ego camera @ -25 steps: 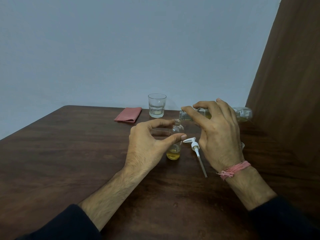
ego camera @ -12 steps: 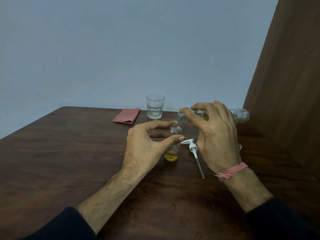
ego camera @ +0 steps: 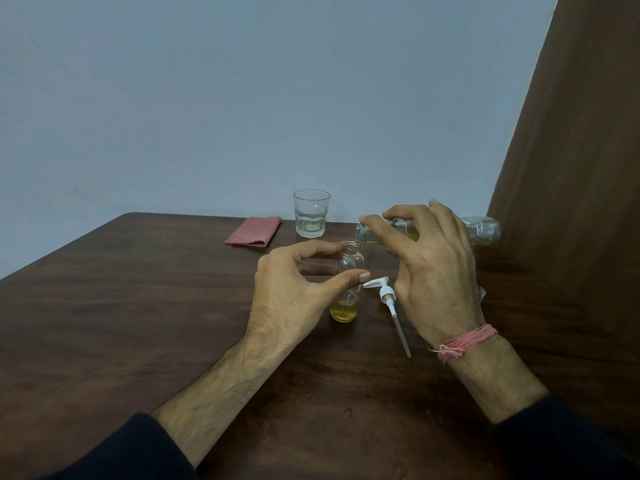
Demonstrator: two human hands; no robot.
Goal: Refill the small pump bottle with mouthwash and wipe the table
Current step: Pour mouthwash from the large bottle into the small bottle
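A small clear bottle (ego camera: 350, 268) stands upright on the dark wooden table (ego camera: 138, 306), its neck uncapped and a little yellow liquid at its bottom. My left hand (ego camera: 294, 296) grips it between thumb and fingers. My right hand (ego camera: 433, 271) holds a larger clear mouthwash bottle (ego camera: 485, 232) tipped on its side, its mouth just above the small bottle's neck. The white pump head (ego camera: 386, 292) with its long dip tube lies on the table between my hands.
A drinking glass (ego camera: 311, 213) stands near the table's far edge, with a folded pink cloth (ego camera: 253, 232) to its left. A brown panel (ego camera: 571, 168) rises at the right, a pale wall behind.
Both hands and bottles hold nearly the same pose. The liquid level in the small bottle looks about the same.
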